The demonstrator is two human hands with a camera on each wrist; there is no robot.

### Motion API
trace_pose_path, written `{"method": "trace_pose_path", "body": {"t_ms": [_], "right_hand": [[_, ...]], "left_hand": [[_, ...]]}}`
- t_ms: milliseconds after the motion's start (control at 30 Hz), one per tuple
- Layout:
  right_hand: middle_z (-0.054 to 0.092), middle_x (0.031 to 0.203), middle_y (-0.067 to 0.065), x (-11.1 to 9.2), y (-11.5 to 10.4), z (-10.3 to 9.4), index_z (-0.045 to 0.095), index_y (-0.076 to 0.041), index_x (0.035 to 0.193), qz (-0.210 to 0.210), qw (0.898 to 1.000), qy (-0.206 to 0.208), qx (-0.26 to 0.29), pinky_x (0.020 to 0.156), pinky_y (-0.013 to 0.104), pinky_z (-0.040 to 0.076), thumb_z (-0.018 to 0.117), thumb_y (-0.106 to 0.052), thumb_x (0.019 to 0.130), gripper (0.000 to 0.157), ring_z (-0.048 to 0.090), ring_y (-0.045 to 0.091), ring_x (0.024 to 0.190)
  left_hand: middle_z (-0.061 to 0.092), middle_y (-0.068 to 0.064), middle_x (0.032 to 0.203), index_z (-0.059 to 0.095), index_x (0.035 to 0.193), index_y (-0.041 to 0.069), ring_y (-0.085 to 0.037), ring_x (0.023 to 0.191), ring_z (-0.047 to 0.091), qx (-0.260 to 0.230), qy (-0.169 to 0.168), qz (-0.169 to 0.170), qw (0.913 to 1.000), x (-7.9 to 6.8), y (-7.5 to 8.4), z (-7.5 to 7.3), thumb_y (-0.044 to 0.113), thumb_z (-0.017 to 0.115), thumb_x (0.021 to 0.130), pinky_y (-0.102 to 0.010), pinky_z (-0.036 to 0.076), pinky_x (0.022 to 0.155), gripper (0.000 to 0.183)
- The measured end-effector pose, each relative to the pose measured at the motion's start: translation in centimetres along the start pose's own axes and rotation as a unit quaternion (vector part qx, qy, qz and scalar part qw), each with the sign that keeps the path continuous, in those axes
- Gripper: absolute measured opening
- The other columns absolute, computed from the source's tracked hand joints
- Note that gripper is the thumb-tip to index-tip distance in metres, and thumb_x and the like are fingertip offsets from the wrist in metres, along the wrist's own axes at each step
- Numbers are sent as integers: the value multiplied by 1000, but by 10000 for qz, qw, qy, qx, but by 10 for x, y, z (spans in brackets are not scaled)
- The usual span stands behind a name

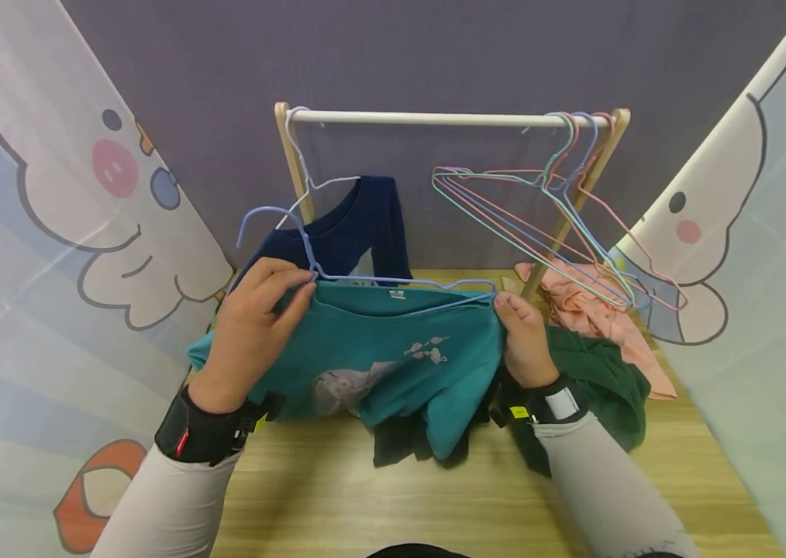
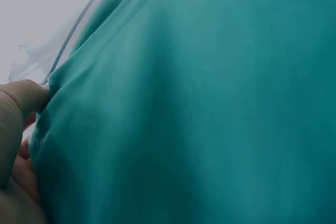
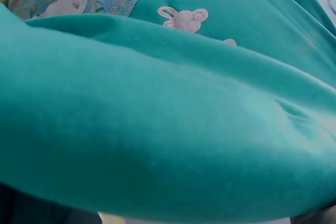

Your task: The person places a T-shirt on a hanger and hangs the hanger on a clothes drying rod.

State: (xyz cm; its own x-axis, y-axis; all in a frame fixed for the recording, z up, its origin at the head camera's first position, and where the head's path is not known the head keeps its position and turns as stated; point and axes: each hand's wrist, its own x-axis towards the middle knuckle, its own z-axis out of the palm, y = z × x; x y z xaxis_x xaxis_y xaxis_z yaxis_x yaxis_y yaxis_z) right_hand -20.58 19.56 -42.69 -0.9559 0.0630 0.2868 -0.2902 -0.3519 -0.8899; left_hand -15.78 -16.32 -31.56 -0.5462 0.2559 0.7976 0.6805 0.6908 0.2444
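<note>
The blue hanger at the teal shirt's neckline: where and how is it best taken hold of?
Grip the blue hanger by its neck below the hook, probably best from above. That stretch stands clear of the teal shirt, with the hook curving up and leftward; the lower bar dips into the shirt's opening, where a grip might catch cloth.

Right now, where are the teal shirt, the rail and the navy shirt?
Teal shirt (image 1: 379, 333): head view, on its front.
Rail (image 1: 421, 118): head view, midway along it.
Navy shirt (image 1: 340, 239): head view, on its upper front.
</note>
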Motion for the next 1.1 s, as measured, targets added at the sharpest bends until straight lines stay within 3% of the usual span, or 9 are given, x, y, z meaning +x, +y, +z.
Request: {"method": "trace_pose_path", "body": {"t_ms": [167,400,533,667,733,800,900,967,1100], "right_hand": [[66,83,-9,4,-13,-10,74,-13,93,-252,9996,27,144,69,16,48,60,-13,106,19,60,3,79],[65,79,-8,10,-32,-23,76,-13,95,-671,9977,-32,-113,65,14,48,55,-7,106,25,61,3,73],[75,98,-3,10,-42,-24,76,-9,94,-705,9975,-50,0,68,16,53,55,-4,106,25,67,5,82],[77,115,-4,8,-52,-21,78,-10,97,-1012,9923,-151,-692,66,14,51,56,-1,104,24,66,4,87],[77,112,-6,8,-56,-18,78,-7,98,-1350,9831,-247,-1210,68,14,49,58,0,103,21,63,4,87],[76,111,-7,8,-61,-15,77,1,98,-1836,9670,-435,-1714,76,16,49,60,2,102,17,65,6,95],[73,109,-6,9,-67,-8,74,10,96,-2556,9339,-791,-2370,93,19,50,64,2,100,13,64,9,107],[71,107,-2,9,-70,-4,74,9,97,-2906,9097,-1063,-2770,101,22,48,65,4,98,11,63,10,112],[70,100,10,8,-73,7,77,3,99,-3270,8716,-1423,-3364,96,21,47,67,5,95,11,61,10,102]], "left_hand": [[68,-13,106,76,108,2,-23,92,66,-72,-35,94,9999,-2,0,1,-2,77,91,-24,46,76,18],[67,-13,104,75,106,1,-23,91,66,-24,-26,137,9999,-5,1,3,-5,77,89,-27,48,75,18],[67,-13,104,75,107,1,-23,90,66,135,-38,134,9998,-7,3,5,-4,77,89,-29,50,74,18],[65,-13,104,75,107,1,-20,87,64,70,-205,140,9997,-7,8,7,-3,77,90,-22,48,73,18],[65,-13,104,75,108,0,-19,87,62,19,-298,128,9995,-7,9,9,-2,77,91,-19,46,73,17],[64,-13,104,74,108,0,-18,86,61,-11,-367,100,9993,-7,11,10,-1,76,92,-17,45,73,17],[64,-12,104,74,109,0,-19,89,63,-23,-415,11,9991,-7,15,13,1,76,93,-21,49,75,16],[64,-12,104,74,109,0,-20,91,64,-15,-419,-27,9991,-6,17,15,2,75,93,-26,53,76,16],[64,-13,104,74,109,0,-21,92,65,-24,-441,-3,9990,-5,22,19,4,75,94,-35,58,76,15]]}}
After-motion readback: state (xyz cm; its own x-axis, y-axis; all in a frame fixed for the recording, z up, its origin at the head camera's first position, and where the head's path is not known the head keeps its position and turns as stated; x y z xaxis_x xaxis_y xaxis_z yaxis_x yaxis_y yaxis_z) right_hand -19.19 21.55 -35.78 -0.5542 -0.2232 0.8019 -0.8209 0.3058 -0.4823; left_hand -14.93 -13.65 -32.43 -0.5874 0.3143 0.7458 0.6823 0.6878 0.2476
